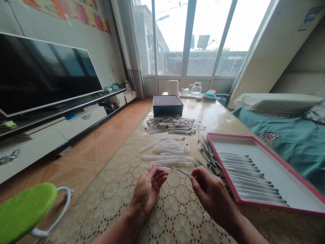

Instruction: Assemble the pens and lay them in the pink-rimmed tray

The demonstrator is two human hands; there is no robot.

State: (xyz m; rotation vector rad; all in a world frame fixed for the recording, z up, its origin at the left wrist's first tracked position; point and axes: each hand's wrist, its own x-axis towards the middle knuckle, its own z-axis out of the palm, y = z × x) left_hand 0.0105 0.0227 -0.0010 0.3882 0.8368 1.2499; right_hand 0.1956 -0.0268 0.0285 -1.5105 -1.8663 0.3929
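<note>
Between the thumb and fingers of my left hand [149, 184] is a clear pen barrel [162, 168], held level above the tablecloth. My right hand [208, 184] pinches a thin dark pen refill [181, 171], its tip close to the barrel's right end; I cannot tell if they touch. Just beyond my hands lies a pile of empty clear barrels [170, 147]. Loose dark refills [209, 154] are heaped to the right of that pile. At the right, a pink-rimmed box lid [236, 196] holds a row of pens with dark ends [254, 179].
Farther up the table, many more pens [175, 124] lie before a dark open box [167, 109]. A kettle [173, 87], a glass jug [196, 89] and a tissue pack [209, 96] stand at the far end. A green stool [27, 210] is at the lower left.
</note>
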